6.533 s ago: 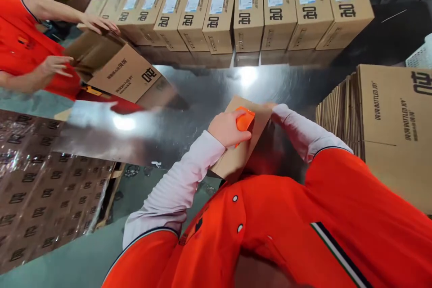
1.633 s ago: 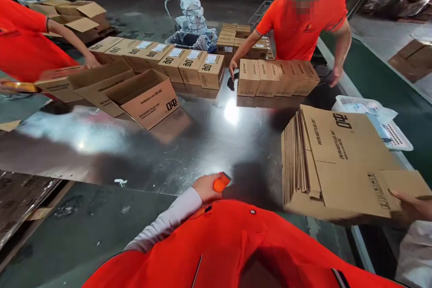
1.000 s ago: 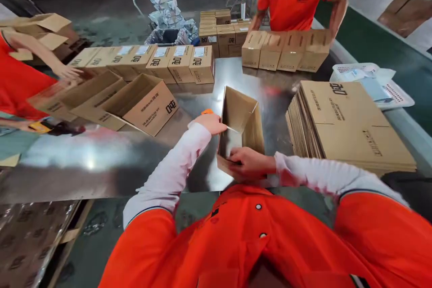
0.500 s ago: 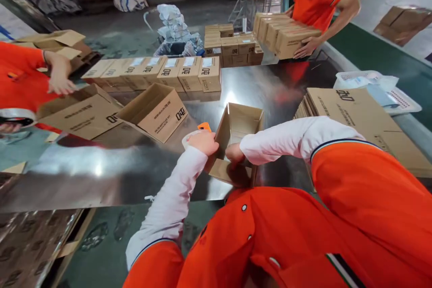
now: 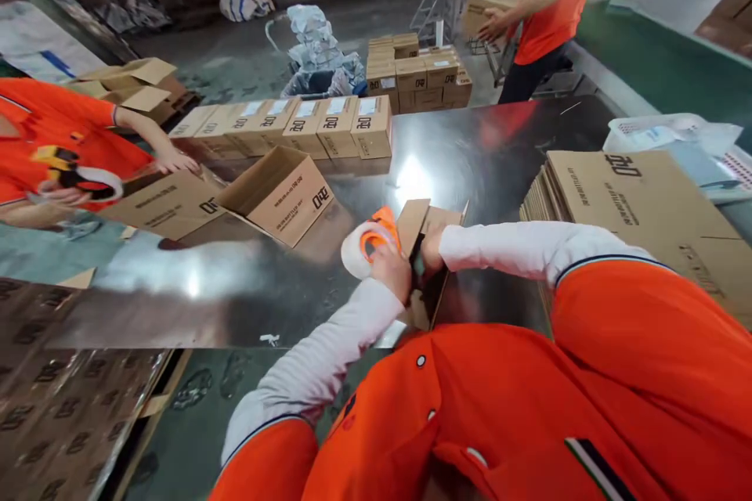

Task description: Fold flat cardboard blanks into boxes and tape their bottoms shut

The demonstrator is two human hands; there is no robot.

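Observation:
My left hand is closed around a tape dispenser with an orange body and a wide roll of pale tape, held up against the left side of a small cardboard box. My right hand is at that box's opening, among its flaps, and its fingers are mostly hidden. The box stands near the table's front edge, partly covered by both hands. To the left, another open carton with black print lies tilted on the metal table.
A row of closed cartons lines the table's far edge. Flat cardboard sheets are stacked at right, near a white basket. A co-worker at left touches a carton and holds a tape dispenser. Another co-worker carries cartons behind the table.
My left hand has brought the tape dispenser up and rightward to the box. The box's flaps have shifted under my right hand. The co-worker at the back has carried cartons away from the table.

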